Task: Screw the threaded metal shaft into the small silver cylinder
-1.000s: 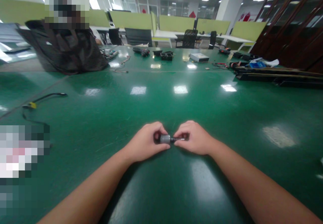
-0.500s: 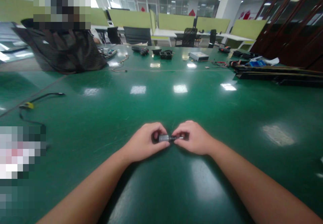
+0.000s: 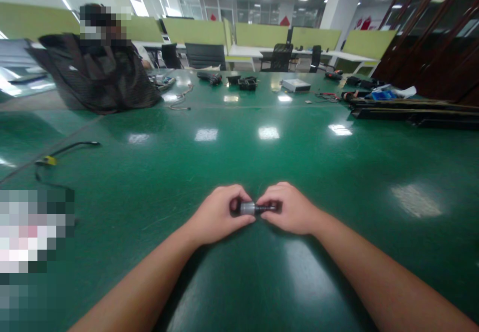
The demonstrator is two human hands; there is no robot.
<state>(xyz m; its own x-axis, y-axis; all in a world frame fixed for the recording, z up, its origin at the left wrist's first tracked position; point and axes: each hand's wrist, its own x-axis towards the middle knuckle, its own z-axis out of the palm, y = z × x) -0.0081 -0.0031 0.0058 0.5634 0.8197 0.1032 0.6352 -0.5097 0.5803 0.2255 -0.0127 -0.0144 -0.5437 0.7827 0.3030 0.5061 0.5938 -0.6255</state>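
A small grey-and-black cylinder [image 3: 247, 208] with a thin dark shaft lies crosswise between my two hands, low over the green table [image 3: 239, 157]. My left hand [image 3: 219, 212] curls around its thick grey end, thumb below and fingers above. On the other side my right hand [image 3: 288, 209] closes around the thin shaft, thumb and fingertips close to where it meets the grey body. Its exact kind is too small to tell. Part of the thick end is hidden inside my left fingers.
A large dark bag [image 3: 101, 80] stands at the far left, with a person partly visible behind it. A black cable [image 3: 77, 145] with a yellow piece lies at left. Along the far edge are black devices [image 3: 247, 83], a flat silver box [image 3: 295, 85] and long black strips [image 3: 411, 111] at right.
The view has shifted slightly, so everything sits a little lower and to the right. Both hands keep their hold; the shaft shows darker and less bright at its tip.
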